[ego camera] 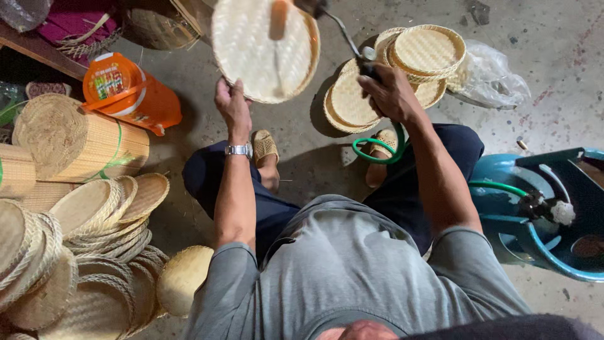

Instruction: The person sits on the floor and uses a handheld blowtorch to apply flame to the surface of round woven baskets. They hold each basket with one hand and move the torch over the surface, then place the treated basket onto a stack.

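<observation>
The left hand [231,104] pinches the rim of a round woven tray [264,47] held above the floor, while the right hand [390,94], fingers wrapped tight around a gas torch [352,44], flames it; lingering likely scorches the weave.

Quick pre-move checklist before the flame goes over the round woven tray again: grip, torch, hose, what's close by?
1. Left hand grips the rim of the round woven bamboo tray: ok.
2. Right hand holds the metal gas torch by its handle: ok.
3. Orange flame plays on the tray's face: ok.
4. Green hose loops by the sandalled foot, snag risk: not ok.
5. Stacked woven trays and clear plastic bag lie close beyond the torch: not ok.
6. Blue gas cylinder valve setting: cannot tell.
</observation>
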`<state>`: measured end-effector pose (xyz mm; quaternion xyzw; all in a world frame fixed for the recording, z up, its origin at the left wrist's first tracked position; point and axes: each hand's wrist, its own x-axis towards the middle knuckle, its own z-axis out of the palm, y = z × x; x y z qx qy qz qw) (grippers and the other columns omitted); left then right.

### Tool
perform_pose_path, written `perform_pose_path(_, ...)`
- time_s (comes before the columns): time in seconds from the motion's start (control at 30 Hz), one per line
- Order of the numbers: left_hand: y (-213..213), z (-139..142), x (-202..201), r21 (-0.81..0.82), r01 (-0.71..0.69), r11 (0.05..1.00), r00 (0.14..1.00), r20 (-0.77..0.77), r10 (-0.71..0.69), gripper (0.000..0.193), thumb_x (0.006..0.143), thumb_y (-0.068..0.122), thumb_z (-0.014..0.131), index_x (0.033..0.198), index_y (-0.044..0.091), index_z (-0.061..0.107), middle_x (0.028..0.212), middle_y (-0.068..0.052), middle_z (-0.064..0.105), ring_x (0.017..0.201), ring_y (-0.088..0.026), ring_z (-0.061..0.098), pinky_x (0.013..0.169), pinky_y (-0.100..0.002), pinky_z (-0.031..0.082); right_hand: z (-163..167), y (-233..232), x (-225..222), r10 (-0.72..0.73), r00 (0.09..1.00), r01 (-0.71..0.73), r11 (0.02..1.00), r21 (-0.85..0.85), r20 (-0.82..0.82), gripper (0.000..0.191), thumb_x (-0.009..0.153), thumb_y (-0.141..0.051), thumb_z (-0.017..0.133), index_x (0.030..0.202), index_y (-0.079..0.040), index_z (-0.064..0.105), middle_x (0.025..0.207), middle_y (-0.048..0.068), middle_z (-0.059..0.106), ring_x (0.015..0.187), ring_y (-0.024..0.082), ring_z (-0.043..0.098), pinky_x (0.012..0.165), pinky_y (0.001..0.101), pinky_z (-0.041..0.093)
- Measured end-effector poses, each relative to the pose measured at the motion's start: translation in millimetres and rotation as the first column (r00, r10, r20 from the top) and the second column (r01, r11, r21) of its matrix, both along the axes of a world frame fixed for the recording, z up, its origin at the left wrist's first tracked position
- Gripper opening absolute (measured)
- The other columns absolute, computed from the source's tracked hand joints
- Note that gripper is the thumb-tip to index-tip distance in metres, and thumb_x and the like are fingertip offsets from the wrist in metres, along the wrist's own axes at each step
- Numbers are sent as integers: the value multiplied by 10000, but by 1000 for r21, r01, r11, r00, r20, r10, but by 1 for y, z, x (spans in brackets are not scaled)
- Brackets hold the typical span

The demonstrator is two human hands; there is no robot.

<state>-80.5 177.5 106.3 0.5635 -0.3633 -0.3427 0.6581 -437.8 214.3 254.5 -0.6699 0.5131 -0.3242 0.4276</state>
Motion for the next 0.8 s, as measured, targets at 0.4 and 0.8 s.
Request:
perform_pose_path(0.4,7,-7,14,-84,-60,995,990,-136,48,210,1005,88,633,1195,0,611,975,-44,639,775,-115,615,555,-267,558,-20,49,-14,-60,996,63,996,58,-59,265,1053,-209,605,912,15,603,670,75,560,499,122,509,434,307,393)
perform_pose_path(0.8,40,-4,-18,196,28,980,803,580,-139,219,999,-12,580,1200,-17,667,1061,-148,742,908,-222,684,837,-387,527,-37,55,-7,7,999,-10,997,-77,-40,271,995,-299,662,977,-30,633,679,6,576,593,112,523,529,324,450)
